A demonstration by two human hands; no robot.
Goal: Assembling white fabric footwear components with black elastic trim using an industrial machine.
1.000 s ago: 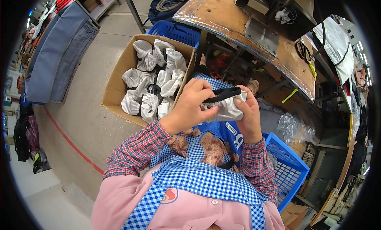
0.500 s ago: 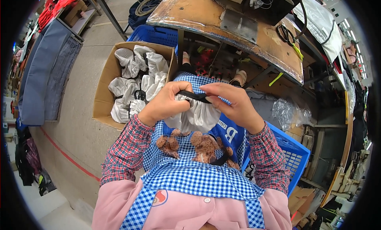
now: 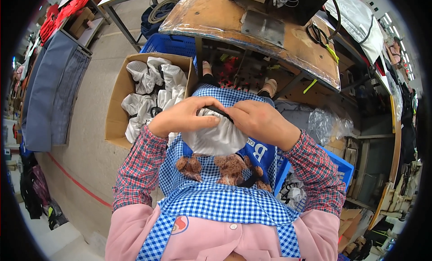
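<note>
Over the last second both hands have come down from chest height and drawn closer in toward the lap, and the black band that was stretched out straight between them now shows only as a short dark stretch pinched where the fingers meet; judging by that, the work on the rim of the piece is being closed up rather than opened out. The left hand point(image 3: 182, 118) curls over the top of the pale grey fabric piece point(image 3: 217, 137), fingers bent down on its gathered edge, and the right hand point(image 3: 258, 121) grips the same edge from the other side, thumb and fingers clamped on the black elastic edge point(image 3: 221, 113). The piece hangs from that grip as a soft rounded pouch, slightly shiny and creased, resting against the blue checked apron point(image 3: 211, 198) just above the lap. Whether the band is sewn in or only being threaded is hard to tell at this size. Just beyond the left hand stands an open cardboard box point(image 3: 116, 112) on the floor, heaped with more pale pieces of the same kind point(image 3: 148, 87). To the right, beside the knee, is a blue plastic crate point(image 3: 339, 166) with a few items inside. Farther off, the worn wooden table point(image 3: 288, 45) spans the top of the view.
</note>
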